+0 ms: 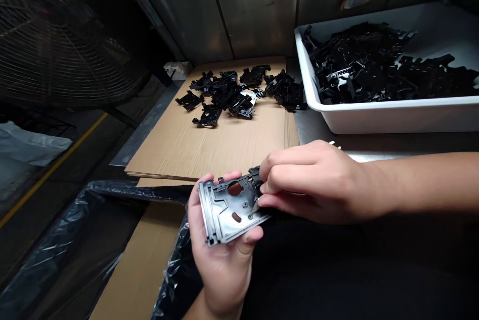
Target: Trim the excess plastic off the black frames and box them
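My left hand (220, 255) grips a flat black plastic part (228, 210) from below, fingers wrapped round its edges. The part shows holes and ribs and tilts toward me. My right hand (310, 180) comes in from the right with fingers curled, pinching a small thin tool (256, 206) against the part's right side. A pile of similar black plastic parts (232, 93) lies on the cardboard sheet (209, 145) farther back. More such parts fill the white bin (374, 115) at the right.
A black plastic bag (93, 240) lines a box below my hands at the left. A wire fan guard (56, 36) stands at the far left. Metal panels (254, 6) form the back wall. A yellow floor line (52, 170) runs at the left.
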The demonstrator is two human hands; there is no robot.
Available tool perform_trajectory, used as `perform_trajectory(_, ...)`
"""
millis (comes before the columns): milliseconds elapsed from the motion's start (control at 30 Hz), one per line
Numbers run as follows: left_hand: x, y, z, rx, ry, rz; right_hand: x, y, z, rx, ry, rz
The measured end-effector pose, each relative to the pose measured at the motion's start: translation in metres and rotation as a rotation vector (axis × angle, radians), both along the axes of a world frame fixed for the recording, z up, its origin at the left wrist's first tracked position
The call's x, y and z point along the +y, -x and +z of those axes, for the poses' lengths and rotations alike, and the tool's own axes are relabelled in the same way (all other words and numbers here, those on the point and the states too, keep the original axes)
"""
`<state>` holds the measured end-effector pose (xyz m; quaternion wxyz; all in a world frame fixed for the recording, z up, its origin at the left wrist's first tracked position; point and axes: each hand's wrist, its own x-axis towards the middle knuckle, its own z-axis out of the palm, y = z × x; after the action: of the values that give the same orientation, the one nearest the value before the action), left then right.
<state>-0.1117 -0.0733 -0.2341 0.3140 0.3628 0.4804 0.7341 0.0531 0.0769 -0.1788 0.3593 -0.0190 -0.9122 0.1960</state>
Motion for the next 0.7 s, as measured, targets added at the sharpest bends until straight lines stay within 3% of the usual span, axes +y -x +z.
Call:
perform_trajectory(433,-0.0002,-0.001,-0.0009,0.001,0.016,0.01,-0.0001,0.0019,-0.0045,0.003,-0.042,0.019)
perform_trajectory(700,-0.0005,0.0003,0.0017,0.013,0.041,-0.011,0.001,0.0032,-0.0064,0.025,0.042,0.09)
